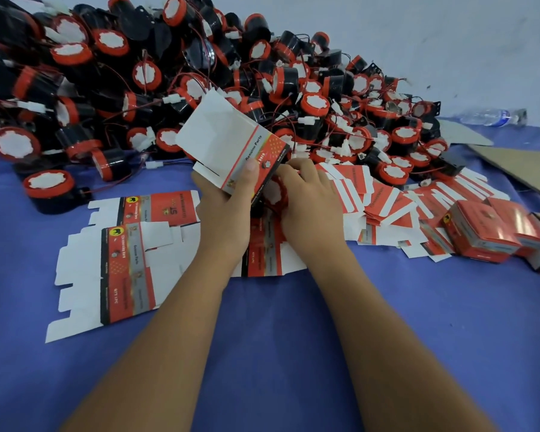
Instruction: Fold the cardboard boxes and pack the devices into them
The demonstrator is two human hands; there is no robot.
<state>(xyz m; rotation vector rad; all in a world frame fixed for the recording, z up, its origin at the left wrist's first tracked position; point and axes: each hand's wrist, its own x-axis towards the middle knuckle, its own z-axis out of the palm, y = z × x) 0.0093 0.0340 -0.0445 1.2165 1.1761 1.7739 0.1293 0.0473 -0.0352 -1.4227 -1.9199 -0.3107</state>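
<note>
Blue table: few packed boxes (480, 236) at the right edge; your left hand (223, 210) grips a half-folded box (231, 145), right hand (306, 198) seemingly curled round a device (276, 194); huge pile (200, 73) left.

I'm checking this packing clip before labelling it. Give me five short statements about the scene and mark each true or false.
1. The left hand grips a partly folded box raised above the table. True.
2. The right hand rests flat and idle on the blue cloth. False: it is at the box's lower end, fingers curled on a red-rimmed device.
3. The pile of devices lies at the far side of the table, against the wall. True.
4. Finished closed boxes stand at the person's left. False: they stand at the right.
5. A plastic bottle lies on its side at the far right. True.
</note>
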